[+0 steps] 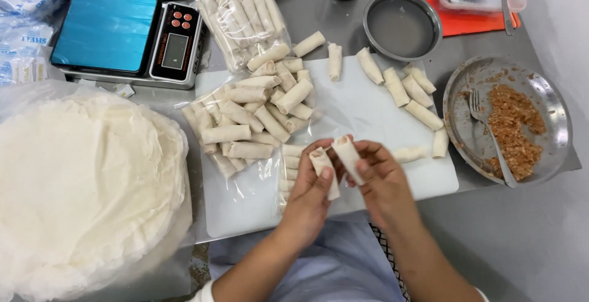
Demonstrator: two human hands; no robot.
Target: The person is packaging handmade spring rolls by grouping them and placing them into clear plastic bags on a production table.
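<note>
Spring rolls [336, 162], one clamped in each hand's grip, left hand [311, 193], right hand [381, 179]

A single view comes from a camera on the person's head, looking steeply down and forward over the counter [491, 240]. It sits close, the white cutting board [368, 118] filling the middle of the frame. The person's forearms enter from the bottom edge, below the board.
</note>
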